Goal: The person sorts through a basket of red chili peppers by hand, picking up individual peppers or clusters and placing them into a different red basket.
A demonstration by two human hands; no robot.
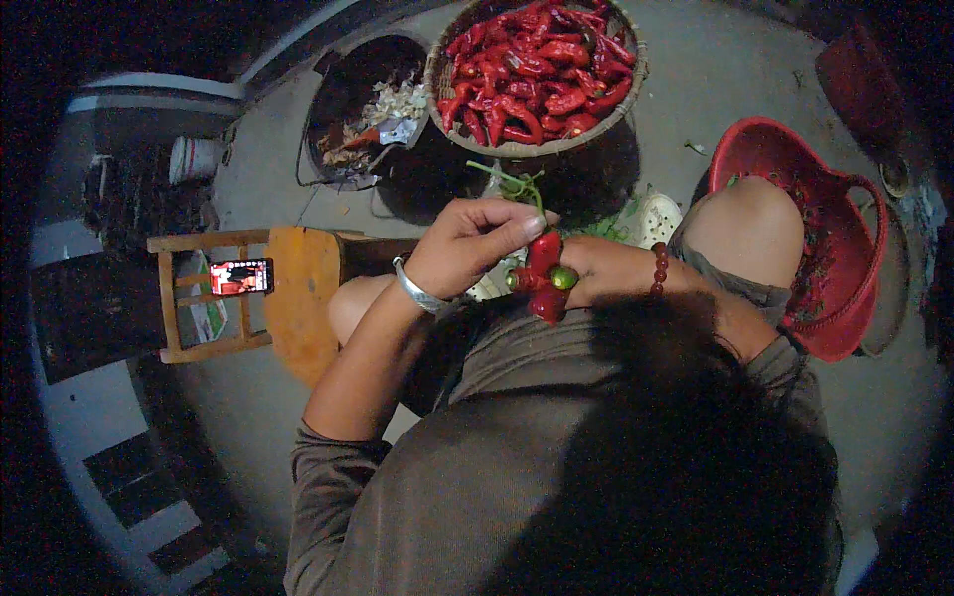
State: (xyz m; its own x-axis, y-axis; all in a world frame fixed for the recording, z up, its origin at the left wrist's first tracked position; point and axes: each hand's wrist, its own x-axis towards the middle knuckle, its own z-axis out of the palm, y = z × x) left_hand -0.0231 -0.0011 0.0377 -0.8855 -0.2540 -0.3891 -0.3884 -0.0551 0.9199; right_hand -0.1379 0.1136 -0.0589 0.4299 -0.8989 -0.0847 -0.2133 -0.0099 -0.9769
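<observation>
My left hand [473, 238], with a silver bangle at its wrist, pinches a green pepper stem [531, 192] between thumb and fingertips. Just below the thumb hangs a red chili pepper [546, 252]. My right hand [596, 264] curls round a few peppers from behind. Among them I see a red one [548, 304] and a green-tipped one [563, 279]. Most of its fingers are hidden by the peppers and the wrist. A beaded bracelet [660, 267] circles the right wrist. Beyond both hands stands a round woven basket [536, 149] heaped with red chili peppers [529, 71].
On the right, beside my knee, a red bucket-like basket [868, 298] holds scraps. A dark container [317, 112] with peelings stands left of the woven basket. A wooden chair [302, 290] on the left bears a lit phone [242, 276]. Green stems [607, 227] lie by my shoe [659, 220].
</observation>
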